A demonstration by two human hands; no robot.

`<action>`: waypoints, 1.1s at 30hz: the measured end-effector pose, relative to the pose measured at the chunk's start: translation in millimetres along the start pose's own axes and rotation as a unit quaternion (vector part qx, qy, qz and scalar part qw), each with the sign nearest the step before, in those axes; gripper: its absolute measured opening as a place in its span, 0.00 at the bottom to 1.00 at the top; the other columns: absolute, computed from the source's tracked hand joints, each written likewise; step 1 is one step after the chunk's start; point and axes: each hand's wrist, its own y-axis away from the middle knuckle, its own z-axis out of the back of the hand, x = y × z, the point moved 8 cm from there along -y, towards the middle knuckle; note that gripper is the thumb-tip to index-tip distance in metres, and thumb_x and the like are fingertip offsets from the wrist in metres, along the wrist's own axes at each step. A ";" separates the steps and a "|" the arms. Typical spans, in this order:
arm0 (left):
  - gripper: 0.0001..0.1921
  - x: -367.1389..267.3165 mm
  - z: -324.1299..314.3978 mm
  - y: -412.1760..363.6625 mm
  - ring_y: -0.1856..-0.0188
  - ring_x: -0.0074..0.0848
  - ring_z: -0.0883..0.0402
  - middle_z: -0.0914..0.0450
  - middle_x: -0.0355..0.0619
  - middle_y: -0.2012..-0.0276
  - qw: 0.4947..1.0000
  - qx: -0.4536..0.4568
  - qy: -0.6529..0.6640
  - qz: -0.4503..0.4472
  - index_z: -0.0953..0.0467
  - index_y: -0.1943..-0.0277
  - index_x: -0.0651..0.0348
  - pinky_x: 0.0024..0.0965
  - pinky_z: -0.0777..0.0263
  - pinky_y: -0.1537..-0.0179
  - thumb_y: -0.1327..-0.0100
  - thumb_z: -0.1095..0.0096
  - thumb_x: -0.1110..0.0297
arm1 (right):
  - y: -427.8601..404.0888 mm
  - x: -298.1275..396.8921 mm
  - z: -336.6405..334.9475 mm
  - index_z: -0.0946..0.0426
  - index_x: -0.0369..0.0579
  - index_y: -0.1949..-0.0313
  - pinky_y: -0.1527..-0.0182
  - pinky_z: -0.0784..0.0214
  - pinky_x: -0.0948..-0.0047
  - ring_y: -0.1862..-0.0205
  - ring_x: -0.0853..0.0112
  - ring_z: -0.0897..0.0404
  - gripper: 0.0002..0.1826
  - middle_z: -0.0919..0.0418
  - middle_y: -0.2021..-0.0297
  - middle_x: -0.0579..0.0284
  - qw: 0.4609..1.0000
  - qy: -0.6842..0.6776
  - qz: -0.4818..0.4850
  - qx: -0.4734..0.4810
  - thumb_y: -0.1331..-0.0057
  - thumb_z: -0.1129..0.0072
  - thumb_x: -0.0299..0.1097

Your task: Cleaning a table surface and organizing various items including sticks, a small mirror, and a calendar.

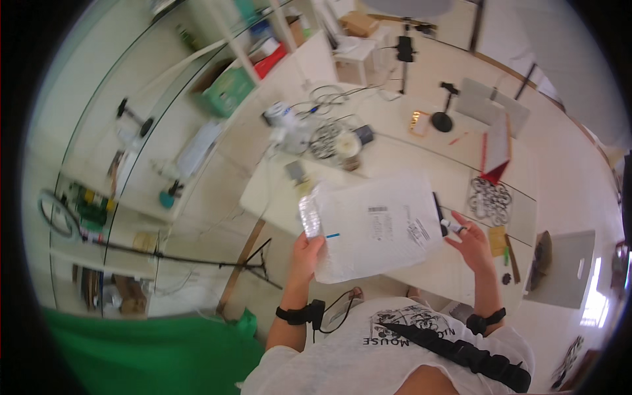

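Note:
My left hand (308,249) grips the lower left corner of a white plastic mailing bag (368,247), thumb on top. The bag bears printing and a small blue strip, and a shiny, silvery bubbled edge shows at its left. At the bag's right end, my right hand (466,239) has its fingers spread beside a dark flat edge that sticks out. A small white and dark item (452,226) lies at those fingers; whether they hold it I cannot tell. The bag is above the near side of a white table (419,170).
Behind the bag are a jar (348,148), tangled cables (328,98) and a black round-based stand (442,121). A red-edged case (496,148) stands at the right. Shelves (197,197) line the left, with a tripod (256,266) before them and green cloth (158,355) below.

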 end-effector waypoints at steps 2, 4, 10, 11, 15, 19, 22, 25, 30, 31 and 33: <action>0.12 -15.4 39.3 20.0 0.65 0.15 0.24 0.20 0.38 0.62 0.995 0.042 -0.094 -0.007 0.24 0.49 0.65 0.23 0.30 0.65 0.34 0.44 0.71 | 5.6 -29.9 -88.0 0.25 0.48 0.63 0.49 0.27 0.62 0.43 0.68 0.25 0.05 0.36 0.33 0.51 0.994 -0.041 -0.032 0.092 0.33 0.49 0.23; 0.13 -38.7 79.8 38.6 0.62 0.16 0.24 0.19 0.39 0.60 0.992 0.014 -0.119 -0.047 0.24 0.48 0.66 0.23 0.29 0.61 0.33 0.44 0.70 | 0.9 -67.6 -132.5 0.25 0.46 0.63 0.56 0.29 0.76 0.55 0.76 0.22 0.04 0.24 0.46 0.57 0.987 -0.025 -0.054 0.149 0.33 0.47 0.22; 0.17 -77.1 194.3 86.0 0.55 0.22 0.21 0.19 0.43 0.53 0.994 -0.059 -0.089 -0.028 0.27 0.44 0.68 0.27 0.27 0.52 0.32 0.43 0.69 | -8.3 -127.2 -264.2 0.26 0.44 0.66 0.64 0.37 0.84 0.67 0.85 0.30 0.02 0.25 0.71 0.71 0.962 0.196 -0.043 0.187 0.34 0.42 0.24; 0.17 -79.5 208.2 90.9 0.55 0.22 0.21 0.19 0.43 0.53 0.993 -0.069 -0.087 -0.031 0.27 0.44 0.68 0.27 0.27 0.52 0.32 0.43 0.69 | -11.6 -135.0 -278.0 0.26 0.43 0.66 0.64 0.36 0.84 0.68 0.85 0.29 0.02 0.24 0.70 0.70 0.962 0.204 -0.043 0.177 0.35 0.42 0.24; 0.22 -79.0 241.1 96.3 0.51 0.25 0.21 0.20 0.45 0.50 0.996 -0.082 -0.023 0.001 0.30 0.41 0.68 0.29 0.28 0.48 0.36 0.38 0.72 | -30.9 -150.6 -329.0 0.26 0.43 0.66 0.64 0.36 0.84 0.68 0.85 0.30 0.02 0.24 0.70 0.71 0.954 0.236 -0.037 0.180 0.35 0.41 0.25; 0.23 -87.4 248.8 71.3 0.51 0.28 0.21 0.20 0.46 0.50 0.993 -0.079 -0.079 -0.029 0.30 0.41 0.69 0.31 0.28 0.48 0.40 0.36 0.76 | -73.5 -161.4 -356.7 0.26 0.44 0.65 0.63 0.34 0.83 0.65 0.82 0.26 0.03 0.23 0.68 0.68 0.968 0.198 0.001 0.151 0.34 0.42 0.27; 0.22 -94.3 293.9 38.1 0.51 0.27 0.21 0.20 0.46 0.50 0.976 -0.183 -0.107 -0.055 0.29 0.42 0.69 0.32 0.27 0.49 0.40 0.36 0.77 | -110.7 -161.8 -370.9 0.26 0.47 0.66 0.62 0.32 0.81 0.62 0.79 0.23 0.03 0.22 0.67 0.67 0.992 0.091 -0.012 0.086 0.33 0.42 0.29; 0.21 -122.3 336.6 -8.8 0.53 0.29 0.20 0.19 0.47 0.51 0.949 -0.293 -0.056 -0.105 0.28 0.44 0.71 0.32 0.26 0.50 0.40 0.36 0.77 | -161.8 -174.9 -358.2 0.28 0.51 0.66 0.61 0.30 0.78 0.60 0.76 0.21 0.04 0.22 0.67 0.67 0.998 0.025 -0.046 0.039 0.32 0.43 0.31; 0.24 -152.8 419.5 -97.4 0.47 0.35 0.22 0.24 0.50 0.44 0.923 -0.351 0.029 -0.154 0.35 0.38 0.70 0.38 0.27 0.45 0.37 0.41 0.82 | -214.4 -179.1 -386.4 0.30 0.50 0.66 0.64 0.31 0.78 0.65 0.77 0.23 0.06 0.23 0.69 0.66 0.997 0.000 -0.060 0.050 0.31 0.43 0.32; 0.24 -163.4 427.1 -114.0 0.46 0.36 0.23 0.25 0.50 0.44 0.917 -0.342 0.075 -0.193 0.35 0.37 0.70 0.38 0.27 0.45 0.37 0.42 0.83 | -219.8 -180.7 -393.7 0.30 0.50 0.66 0.64 0.31 0.78 0.65 0.77 0.23 0.06 0.23 0.69 0.66 0.997 0.001 -0.059 0.048 0.31 0.43 0.32; 0.25 -172.0 441.8 -146.3 0.46 0.36 0.23 0.25 0.50 0.43 0.911 -0.343 0.104 -0.206 0.36 0.37 0.70 0.38 0.28 0.45 0.37 0.42 0.83 | -224.5 -188.8 -408.3 0.30 0.48 0.66 0.65 0.32 0.79 0.68 0.77 0.24 0.05 0.23 0.70 0.63 0.996 0.001 -0.068 0.056 0.31 0.44 0.30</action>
